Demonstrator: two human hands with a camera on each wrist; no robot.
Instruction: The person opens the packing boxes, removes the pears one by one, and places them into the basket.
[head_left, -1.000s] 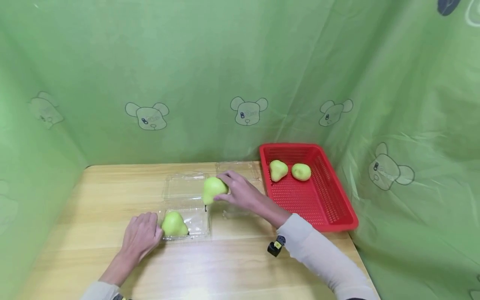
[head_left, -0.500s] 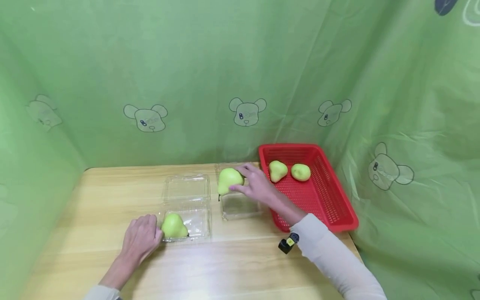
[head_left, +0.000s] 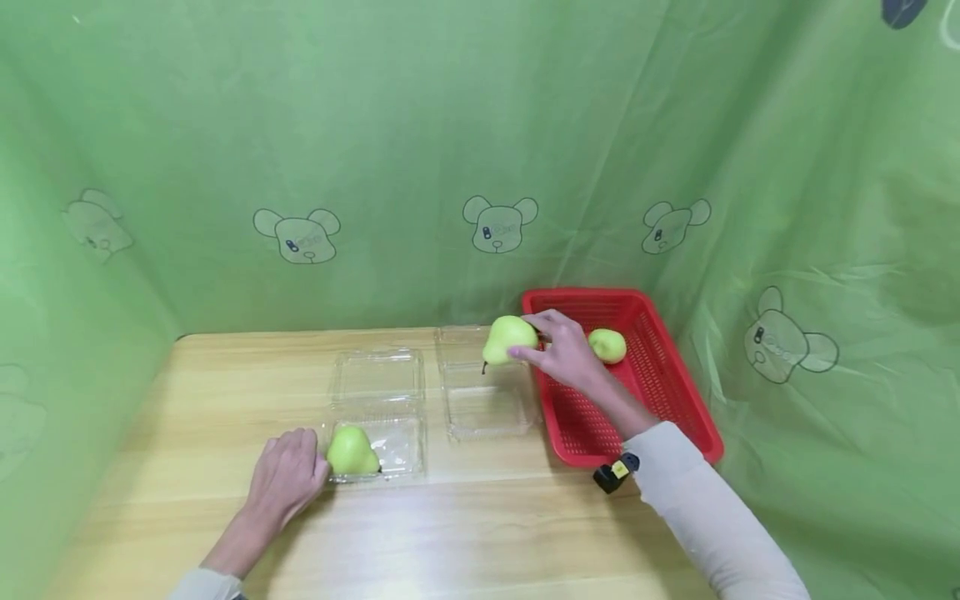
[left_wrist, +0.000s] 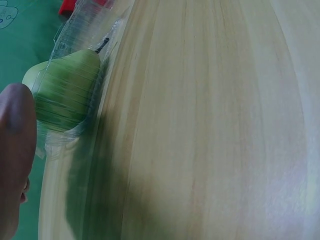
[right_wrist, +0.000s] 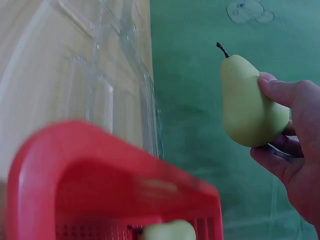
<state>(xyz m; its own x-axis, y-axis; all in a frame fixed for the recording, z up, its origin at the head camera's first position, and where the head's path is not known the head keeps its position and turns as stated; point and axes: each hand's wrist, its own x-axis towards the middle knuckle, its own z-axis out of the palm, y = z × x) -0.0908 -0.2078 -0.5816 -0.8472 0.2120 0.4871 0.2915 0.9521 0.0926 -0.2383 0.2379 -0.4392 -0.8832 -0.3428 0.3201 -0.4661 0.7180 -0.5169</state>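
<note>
My right hand [head_left: 566, 350] pinches a yellow-green pear [head_left: 508, 337] between thumb and fingers, stem pointing down, in the air by the red basket's left rim. The right wrist view shows this pear [right_wrist: 250, 105] with the thumb on one side and fingers beneath. My left hand [head_left: 288, 471], fingers curled, holds the left edge of an open clear plastic clamshell box [head_left: 401, 442]. One pear [head_left: 351, 450] lies in that box's near half, beside the left thumb. In the left wrist view the thumb [left_wrist: 16, 135] overlaps the box's end; the other fingers are mostly hidden.
A second open clear clamshell box [head_left: 487, 412] lies between the first box and the red basket [head_left: 566, 450]. Another pear [head_left: 607, 346] is in the basket, part of which the right arm hides. A green curtain [head_left: 405, 167] hangs behind the wooden table [head_left: 225, 383].
My right hand has carried the pear rightward from above the first box, past the second box, to the basket's rim. It now covers one basket pear. The left hand stays put.
</note>
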